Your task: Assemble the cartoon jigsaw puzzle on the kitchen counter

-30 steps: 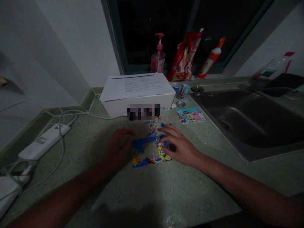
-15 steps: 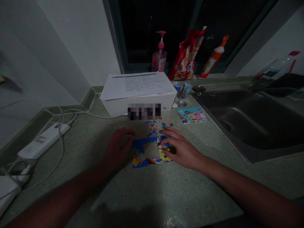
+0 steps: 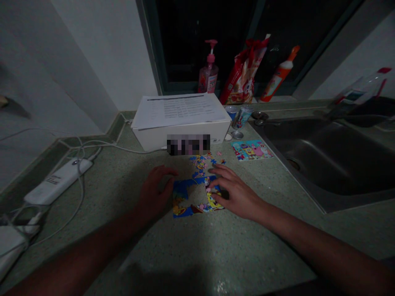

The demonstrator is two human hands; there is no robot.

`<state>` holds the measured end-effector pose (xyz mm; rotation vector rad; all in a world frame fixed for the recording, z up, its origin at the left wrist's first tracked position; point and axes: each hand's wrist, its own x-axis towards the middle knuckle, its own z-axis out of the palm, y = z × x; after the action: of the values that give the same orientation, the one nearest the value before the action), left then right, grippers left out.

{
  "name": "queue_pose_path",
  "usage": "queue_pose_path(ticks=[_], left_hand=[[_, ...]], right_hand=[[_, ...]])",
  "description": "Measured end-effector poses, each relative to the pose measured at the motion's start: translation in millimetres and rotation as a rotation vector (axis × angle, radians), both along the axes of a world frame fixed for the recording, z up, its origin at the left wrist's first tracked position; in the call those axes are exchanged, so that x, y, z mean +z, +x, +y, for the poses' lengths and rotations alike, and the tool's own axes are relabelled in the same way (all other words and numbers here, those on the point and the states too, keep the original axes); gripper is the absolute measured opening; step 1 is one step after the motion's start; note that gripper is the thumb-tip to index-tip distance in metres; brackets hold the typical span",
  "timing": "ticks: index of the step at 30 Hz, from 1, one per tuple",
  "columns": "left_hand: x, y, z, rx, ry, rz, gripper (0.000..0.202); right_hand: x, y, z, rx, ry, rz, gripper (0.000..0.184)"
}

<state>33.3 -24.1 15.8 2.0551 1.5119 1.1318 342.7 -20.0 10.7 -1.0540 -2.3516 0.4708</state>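
We saw almost nothing shift: our bare left hand (image 3: 156,190) stayed loosely curled and parted, our bare right hand (image 3: 240,194) spread, and the blue-and-yellow cardboard jigsaw (image 3: 181,190) between them on the speckled green counter (image 3: 197,255) remained unfilled mid-frame.

The desk (image 3: 197,246) has a hard, speckled, stone-like surface, mostly dull, with a small glossy patch near its front edge. The puzzle (image 3: 182,212) and loose pieces (image 3: 200,164) look like printed card; the picture sheet (image 3: 253,151) looks smooth and flat. White paper (image 3: 185,109) lies matt over a smooth, cardboard-looking box (image 3: 154,138). The sink (image 3: 339,201) is metal with a soft sheen, the can (image 3: 242,117) shiny metal. The pump bottle (image 3: 207,80) is translucent plastic, the bag (image 3: 243,78) creased glossy film, the power strip (image 3: 58,181) smooth white plastic.
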Motion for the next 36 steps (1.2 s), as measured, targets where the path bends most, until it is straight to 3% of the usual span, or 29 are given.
queue_pose_path(ticks=[36], left_hand=[[-6.3, -1.1, -0.5, 0.014, 0.002, 0.036, 0.021]], right_hand=[[1.5, -1.1, -3.7, -0.008, 0.000, -0.053, 0.023]])
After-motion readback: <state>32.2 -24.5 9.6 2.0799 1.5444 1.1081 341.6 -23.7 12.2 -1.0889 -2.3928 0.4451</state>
